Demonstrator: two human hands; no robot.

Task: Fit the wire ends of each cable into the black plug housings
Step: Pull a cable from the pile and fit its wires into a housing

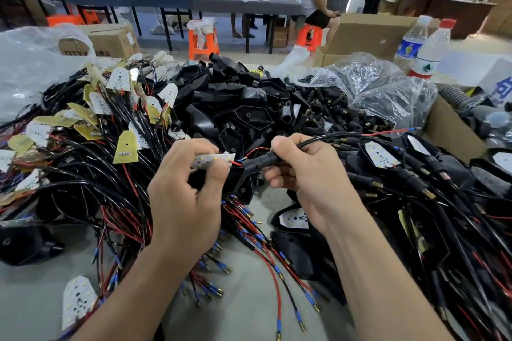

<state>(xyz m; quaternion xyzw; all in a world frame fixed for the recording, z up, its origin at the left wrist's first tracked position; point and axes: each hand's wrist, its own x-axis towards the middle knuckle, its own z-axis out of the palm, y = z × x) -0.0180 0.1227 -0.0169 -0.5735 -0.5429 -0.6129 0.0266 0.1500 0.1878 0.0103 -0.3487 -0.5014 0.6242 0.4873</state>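
Basically cluttered grey table [243, 310], busy workshop bkgd.

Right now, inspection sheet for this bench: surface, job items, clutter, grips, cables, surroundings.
Surface: grey bench top, bare only at the near edge.
Job's things: heap of black housings centre; finished units on the right.
Clutter: plastic bags, two water bottles, cardboard box.
Grips: left hand pinches a white LED board; right hand holds a black cable sleeve.
Cables: black, red and blue-tipped leads tangled across the bench.
Surroundings: tables, orange stools, people behind.
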